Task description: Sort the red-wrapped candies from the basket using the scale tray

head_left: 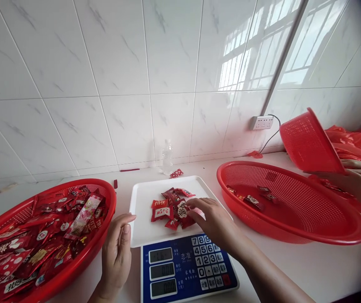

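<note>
Head view, my right hand (210, 216) curled over red packets (170, 208) on the white tray (145, 198), grip unclear, my left hand (119, 252) open by its left edge.

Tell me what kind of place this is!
Probably a packing room: there's a scale with wrapped treats on its tray, and a big red basket holding lots more.

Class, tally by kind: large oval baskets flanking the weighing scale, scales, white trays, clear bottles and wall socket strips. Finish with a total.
Oval baskets: 2 (left basket, right basket)
Scale: 1
White tray: 1
Clear bottle: 1
Socket strip: 1
Total: 6
</note>
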Tool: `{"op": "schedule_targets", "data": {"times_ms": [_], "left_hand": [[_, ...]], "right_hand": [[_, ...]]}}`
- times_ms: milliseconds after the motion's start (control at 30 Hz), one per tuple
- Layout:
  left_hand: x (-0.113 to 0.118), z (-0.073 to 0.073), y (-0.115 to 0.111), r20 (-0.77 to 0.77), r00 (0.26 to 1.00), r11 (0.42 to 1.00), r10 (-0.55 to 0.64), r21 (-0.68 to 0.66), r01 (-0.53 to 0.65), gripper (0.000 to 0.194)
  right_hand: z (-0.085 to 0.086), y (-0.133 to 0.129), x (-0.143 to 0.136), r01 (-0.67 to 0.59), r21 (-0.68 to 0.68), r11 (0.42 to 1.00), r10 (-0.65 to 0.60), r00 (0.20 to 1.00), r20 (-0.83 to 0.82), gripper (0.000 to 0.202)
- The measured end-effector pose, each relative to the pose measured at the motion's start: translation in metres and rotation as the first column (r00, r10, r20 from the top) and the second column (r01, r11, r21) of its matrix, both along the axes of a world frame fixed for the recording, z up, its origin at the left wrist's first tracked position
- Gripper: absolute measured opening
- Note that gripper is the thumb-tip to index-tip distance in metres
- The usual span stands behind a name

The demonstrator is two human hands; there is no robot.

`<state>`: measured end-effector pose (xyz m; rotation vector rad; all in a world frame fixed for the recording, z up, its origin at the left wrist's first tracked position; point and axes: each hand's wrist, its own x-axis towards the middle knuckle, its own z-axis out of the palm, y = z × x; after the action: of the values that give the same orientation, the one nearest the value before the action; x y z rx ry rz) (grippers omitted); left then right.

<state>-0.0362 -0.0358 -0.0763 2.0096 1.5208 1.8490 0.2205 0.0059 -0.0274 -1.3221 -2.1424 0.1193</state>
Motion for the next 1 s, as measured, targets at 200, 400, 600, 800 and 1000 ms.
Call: {"op": "schedule_targets", "data": {"times_ms": [200, 400, 600, 800, 1000], "left_hand": [[-0.002, -0.002, 0.001, -0.008, 1.000, 1.000, -0.015, -0.015, 0.015, 0.023], [-0.002, -0.003, 0.001, 0.020, 1.000, 0.999, -0.002, -0.032, 0.002, 0.025], [-0.002, -0.002, 0.002, 0.055, 0.998, 0.997, 0.000, -0.079, 0.004, 0.029], [-0.002, -0.002, 0.002, 0.081, 0.997, 0.996, 0.006, -0.091, 0.001, 0.032], [-0.001, -0.003, 0.001, 0.075, 0.997, 0.996, 0.005, -0.094, 0.002, 0.032]], "right_hand": [[0.009, 0.021, 0.013, 0.029, -0.034, 0.999, -0.025, 0.994, 0.108, 0.025], [0.016, 0.031, 0.013, 0.056, -0.111, 0.992, -0.031, 0.976, 0.217, 0.031], [0.017, 0.036, 0.006, 0.038, -0.134, 0.990, -0.003, 0.967, 0.254, 0.032], [0.015, 0.031, 0.005, 0.011, -0.159, 0.987, 0.031, 0.965, 0.259, 0.032], [0.016, 0.035, 0.006, -0.003, -0.162, 0.987, 0.035, 0.980, 0.196, 0.033]]}}
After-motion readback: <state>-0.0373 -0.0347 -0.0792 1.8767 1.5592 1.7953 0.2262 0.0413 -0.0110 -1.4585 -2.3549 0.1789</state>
